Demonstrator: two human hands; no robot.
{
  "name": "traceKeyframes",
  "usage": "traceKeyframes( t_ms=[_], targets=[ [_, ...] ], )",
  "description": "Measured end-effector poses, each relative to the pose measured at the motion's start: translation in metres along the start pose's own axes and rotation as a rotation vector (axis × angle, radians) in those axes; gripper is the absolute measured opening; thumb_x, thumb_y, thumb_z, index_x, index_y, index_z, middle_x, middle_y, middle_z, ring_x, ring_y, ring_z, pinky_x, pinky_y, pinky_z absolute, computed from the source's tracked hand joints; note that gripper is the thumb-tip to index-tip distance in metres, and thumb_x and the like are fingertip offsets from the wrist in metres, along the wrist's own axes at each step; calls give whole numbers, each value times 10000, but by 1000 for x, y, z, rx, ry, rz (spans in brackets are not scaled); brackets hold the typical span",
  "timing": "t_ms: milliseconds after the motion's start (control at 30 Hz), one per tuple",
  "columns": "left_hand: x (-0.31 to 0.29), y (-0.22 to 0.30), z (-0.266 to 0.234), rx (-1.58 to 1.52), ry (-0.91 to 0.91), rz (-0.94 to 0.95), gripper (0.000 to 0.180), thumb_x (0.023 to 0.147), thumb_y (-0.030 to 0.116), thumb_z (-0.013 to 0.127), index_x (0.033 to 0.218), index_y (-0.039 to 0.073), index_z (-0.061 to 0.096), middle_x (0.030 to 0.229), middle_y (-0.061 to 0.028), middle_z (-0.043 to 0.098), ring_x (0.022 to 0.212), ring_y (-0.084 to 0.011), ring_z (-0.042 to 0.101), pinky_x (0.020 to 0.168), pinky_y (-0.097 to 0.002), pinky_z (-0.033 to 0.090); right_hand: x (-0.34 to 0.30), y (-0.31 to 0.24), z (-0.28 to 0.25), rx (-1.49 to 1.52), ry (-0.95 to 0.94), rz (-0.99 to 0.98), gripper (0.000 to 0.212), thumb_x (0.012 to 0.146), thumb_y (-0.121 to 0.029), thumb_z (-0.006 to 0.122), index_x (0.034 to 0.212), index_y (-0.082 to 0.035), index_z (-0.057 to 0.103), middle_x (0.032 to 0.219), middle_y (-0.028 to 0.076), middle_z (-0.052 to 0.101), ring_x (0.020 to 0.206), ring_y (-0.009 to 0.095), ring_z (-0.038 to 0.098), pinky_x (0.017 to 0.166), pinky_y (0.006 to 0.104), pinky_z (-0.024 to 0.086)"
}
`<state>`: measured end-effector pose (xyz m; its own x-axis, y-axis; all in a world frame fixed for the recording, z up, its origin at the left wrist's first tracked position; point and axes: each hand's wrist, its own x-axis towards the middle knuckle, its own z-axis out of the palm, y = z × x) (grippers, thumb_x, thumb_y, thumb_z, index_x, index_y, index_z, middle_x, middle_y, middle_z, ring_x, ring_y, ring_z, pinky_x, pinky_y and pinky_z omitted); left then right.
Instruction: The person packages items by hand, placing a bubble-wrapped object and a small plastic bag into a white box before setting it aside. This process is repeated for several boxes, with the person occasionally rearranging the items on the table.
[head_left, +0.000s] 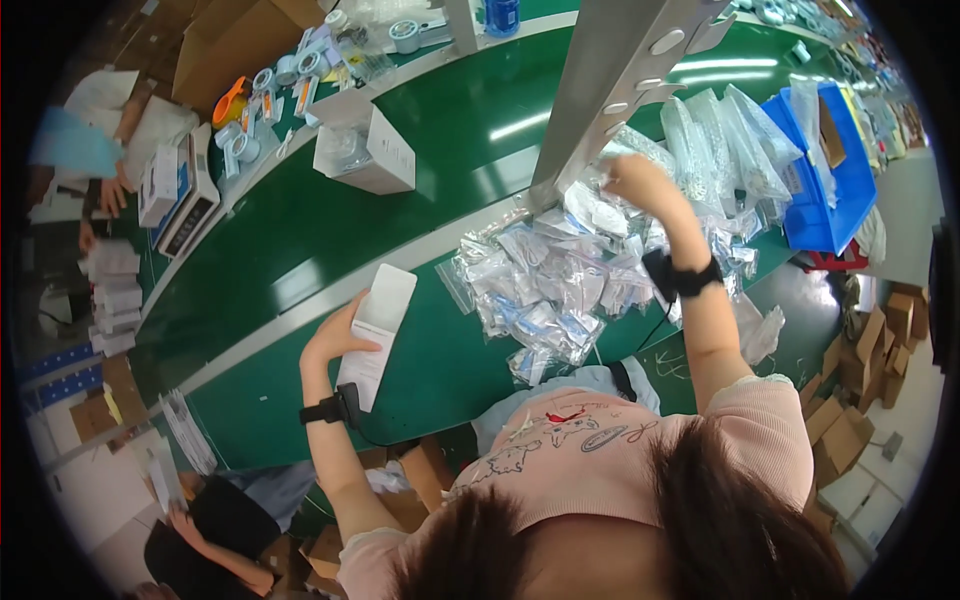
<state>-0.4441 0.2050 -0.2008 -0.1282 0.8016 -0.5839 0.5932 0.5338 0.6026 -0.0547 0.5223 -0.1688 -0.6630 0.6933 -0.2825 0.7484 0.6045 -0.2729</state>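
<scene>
My left hand (pixel 335 338) is closed around a narrow white carton (pixel 372 352), thumb on one side and fingers across its front. The carton tilts over the green table, and a pale flap (pixel 392 290) stands up at its far end. My right hand (pixel 640 187) reaches over the far side of a heap of small clear plastic bags (pixel 550 285) with white and blue contents. Its fingers are curled together beside the metal post; what they hold, if anything, I cannot make out. Long clear bubble-wrap bags (pixel 705 150) lie just right of that hand.
A grey metal post (pixel 598 90) rises beyond the heap. A blue bin (pixel 830 175) stands at the right. Across the green conveyor (pixel 455 130) is an open white box (pixel 372 150). Stacked papers (pixel 188 432) lie at the left. Other people's hands (pixel 118 190) work at the far left.
</scene>
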Motion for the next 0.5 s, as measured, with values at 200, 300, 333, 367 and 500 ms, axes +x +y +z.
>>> traceKeyframes(
  t_ms=[200,300,333,367,500],
  targets=[
    [-19,34,39,-271,127,143,955,535,130,731,1327,107,198,1243,-169,391,1139,-284,408,950,-380,326,62,62,32,-209,122,78,767,599,-172,709,1276,-160,346,1050,169,518,965,367,506,787,401,447],
    [-35,57,62,-423,386,299,900,536,118,736,1292,101,248,1233,-156,390,1117,-272,418,941,-374,335,53,90,38,-56,316,25,780,601,-143,699,1286,-163,325,1070,168,507,969,356,511,812,397,441],
    [-39,66,70,-487,520,380,872,537,112,738,1275,99,274,1228,-150,389,1106,-266,423,937,-371,339,51,80,30,28,581,-48,773,601,-118,690,1282,-160,326,1075,166,503,976,344,513,824,397,438],
    [-40,77,78,-488,535,366,872,537,112,738,1275,99,274,1228,-150,389,1106,-266,423,937,-371,339,42,77,18,273,715,-46,634,652,-120,652,1217,-71,369,1072,161,514,955,303,534,804,376,454],
    [-44,110,118,-263,785,252,706,557,106,742,1134,66,338,1194,-160,390,1069,-272,438,878,-374,379,-43,-30,-41,1636,921,-185,409,768,-79,553,1149,-6,422,1042,108,538,937,219,553,805,353,468]
  ],
)
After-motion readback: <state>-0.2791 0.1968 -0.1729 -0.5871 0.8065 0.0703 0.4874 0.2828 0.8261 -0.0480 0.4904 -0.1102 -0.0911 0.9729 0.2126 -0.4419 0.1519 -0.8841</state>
